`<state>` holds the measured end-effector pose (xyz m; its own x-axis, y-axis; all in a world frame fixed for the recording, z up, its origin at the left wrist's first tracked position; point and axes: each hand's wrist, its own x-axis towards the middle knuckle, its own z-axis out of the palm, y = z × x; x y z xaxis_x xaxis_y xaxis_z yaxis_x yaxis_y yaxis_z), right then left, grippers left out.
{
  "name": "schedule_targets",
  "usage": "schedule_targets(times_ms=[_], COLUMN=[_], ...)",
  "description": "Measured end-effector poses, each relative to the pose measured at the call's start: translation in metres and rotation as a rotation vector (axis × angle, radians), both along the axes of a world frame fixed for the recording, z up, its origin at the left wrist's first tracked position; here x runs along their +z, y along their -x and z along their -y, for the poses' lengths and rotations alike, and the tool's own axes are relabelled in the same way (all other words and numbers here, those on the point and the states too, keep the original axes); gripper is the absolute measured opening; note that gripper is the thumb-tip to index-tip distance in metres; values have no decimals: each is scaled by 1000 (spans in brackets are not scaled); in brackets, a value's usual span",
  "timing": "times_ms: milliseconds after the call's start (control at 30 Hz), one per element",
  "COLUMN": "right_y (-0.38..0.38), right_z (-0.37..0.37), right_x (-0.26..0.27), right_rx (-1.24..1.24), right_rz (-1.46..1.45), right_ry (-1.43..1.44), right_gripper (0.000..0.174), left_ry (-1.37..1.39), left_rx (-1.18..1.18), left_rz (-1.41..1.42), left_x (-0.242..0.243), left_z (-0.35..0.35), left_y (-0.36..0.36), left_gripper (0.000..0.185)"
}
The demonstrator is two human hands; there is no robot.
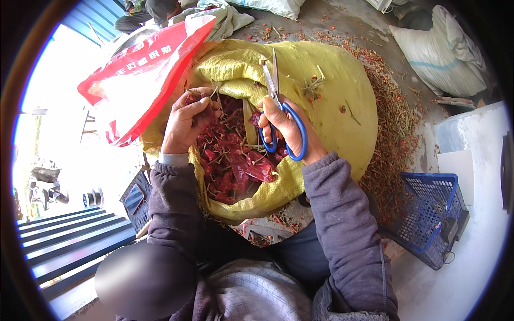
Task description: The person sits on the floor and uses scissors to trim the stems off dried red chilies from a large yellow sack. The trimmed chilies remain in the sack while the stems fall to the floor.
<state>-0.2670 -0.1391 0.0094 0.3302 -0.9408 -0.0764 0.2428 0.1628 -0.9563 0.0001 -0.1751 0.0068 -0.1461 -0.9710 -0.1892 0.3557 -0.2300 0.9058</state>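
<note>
A yellow woven sack (337, 96) lies before me with its mouth folded back, and dried red chili peppers (237, 160) with pale stems fill the opening. My left hand (182, 120), at the left rim of the mouth, grips a few dried peppers, partly hidden by the fingers. Blue-handled scissors (295, 132) are in my right hand (287, 124), over the right side of the mouth. Their blades stand slightly apart and point away from me. Bits of stem and pepper lie on top of the sack.
A red and white plastic bag (148, 72) stands at the left. Cut stems (389, 120) are heaped on the floor right of the sack. A blue plastic basket (429, 212) sits by the wall, and a white woven sack (441, 56) lies at upper right. Another person's legs (148, 16) show at the top.
</note>
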Motion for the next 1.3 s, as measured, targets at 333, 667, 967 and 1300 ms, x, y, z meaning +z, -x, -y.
schedule_targets(times_ms=[333,667,967,1300], right_y=[5,4,2,0], right_z=[-5,-5,-10,-17], right_x=[-4,-3,4,3], right_rx=[36,51,137,-126], right_rz=[-53,-66,-19,-631], right_ry=[42,41,71,661], right_gripper=[56,57,61,68], left_ry=[127,152,216,134], left_rx=[-124,-409,87,201], left_rz=[366,1514,1171,154], left_x=[6,-29,-7,14], left_z=[-3,9,-32,-68], left_y=[7,-33,-24,16], left_gripper=[25,30,18,20])
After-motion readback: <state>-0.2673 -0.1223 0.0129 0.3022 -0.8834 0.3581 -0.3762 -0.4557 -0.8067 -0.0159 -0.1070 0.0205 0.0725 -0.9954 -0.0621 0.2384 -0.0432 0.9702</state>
